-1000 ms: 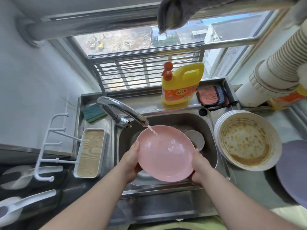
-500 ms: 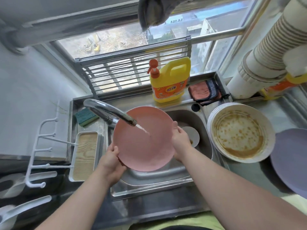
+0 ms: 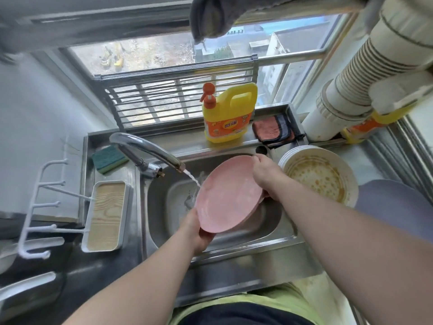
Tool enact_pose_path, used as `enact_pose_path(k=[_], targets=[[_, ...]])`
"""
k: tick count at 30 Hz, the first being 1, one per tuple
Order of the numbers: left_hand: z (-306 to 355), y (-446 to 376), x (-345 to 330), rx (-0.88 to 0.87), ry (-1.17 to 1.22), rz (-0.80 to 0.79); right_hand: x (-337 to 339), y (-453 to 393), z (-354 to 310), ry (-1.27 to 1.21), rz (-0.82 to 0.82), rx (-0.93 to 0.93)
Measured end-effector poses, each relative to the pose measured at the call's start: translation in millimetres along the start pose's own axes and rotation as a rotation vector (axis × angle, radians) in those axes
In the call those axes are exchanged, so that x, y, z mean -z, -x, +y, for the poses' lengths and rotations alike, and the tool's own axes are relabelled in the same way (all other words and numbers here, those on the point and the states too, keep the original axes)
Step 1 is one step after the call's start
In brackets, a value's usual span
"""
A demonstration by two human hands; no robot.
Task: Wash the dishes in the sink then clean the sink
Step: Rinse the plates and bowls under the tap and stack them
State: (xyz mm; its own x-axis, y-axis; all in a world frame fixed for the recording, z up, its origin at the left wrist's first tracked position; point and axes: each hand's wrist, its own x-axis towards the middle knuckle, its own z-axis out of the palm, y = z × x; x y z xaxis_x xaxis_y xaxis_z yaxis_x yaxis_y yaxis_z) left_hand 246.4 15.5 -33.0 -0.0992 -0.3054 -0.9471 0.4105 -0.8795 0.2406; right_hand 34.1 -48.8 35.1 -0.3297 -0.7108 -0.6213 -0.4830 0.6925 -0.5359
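I am holding the pink plate (image 3: pixel 228 195) over the sink (image 3: pixel 269 221), tilted up on its edge, and it is sitting further to the right than it was a moment ago, when it was facing me square under the tap (image 3: pixel 150 151). My left hand (image 3: pixel 199 233) is gripping the low near rim, thumb curled over the front and the fingers going behind, where I cannot see them. My right hand (image 3: pixel 266 175) is gripping the top right rim; a second ago it was holding the lower right edge, so I am turning the plate round as I rinse. The water is now striking just the left rim and running off into the basin, where before it was landing near the middle of the face. The face is looking wet and free of food, with only pale streaks showing, so I am judging that this rinse is nearly finished. Much of the job is still waiting: the stack of white dishes (image 3: pixel 321 177) just right of the sink is carrying brown sauce stains on top, and the sponge (image 3: pixel 109 159) and the yellow soap bottle (image 3: pixel 228 113) are sitting untouched behind the basin. Cleaning the sink itself is not yet started.
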Motion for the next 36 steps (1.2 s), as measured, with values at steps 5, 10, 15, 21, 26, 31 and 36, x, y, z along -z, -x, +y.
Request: enact_pose_path(k=[5,10,15,21,26,31,36], targets=[[3,4,11,0.102,-0.040,0.102,5,9,18,-0.312,-0.156,-0.408],[-5,-1,33,0.234,-0.432,0.066,7,20,20,-0.257,-0.283,-0.470],[-18,6,30,0.166,-0.612,0.040,9,38,2,-0.397,-0.189,-0.269],[-15,23,11,0.066,-0.869,0.033,22,54,16,-0.455,-0.160,-0.207],[-11,40,-3,-0.041,-0.917,0.057,37,63,47,-0.415,-0.104,-0.171],[-14,44,-26,-0.526,-0.784,0.088,71,67,96,-0.479,0.010,0.080],[-54,64,-94,-0.811,-0.848,0.122,124,73,171,-0.077,0.301,0.230]])
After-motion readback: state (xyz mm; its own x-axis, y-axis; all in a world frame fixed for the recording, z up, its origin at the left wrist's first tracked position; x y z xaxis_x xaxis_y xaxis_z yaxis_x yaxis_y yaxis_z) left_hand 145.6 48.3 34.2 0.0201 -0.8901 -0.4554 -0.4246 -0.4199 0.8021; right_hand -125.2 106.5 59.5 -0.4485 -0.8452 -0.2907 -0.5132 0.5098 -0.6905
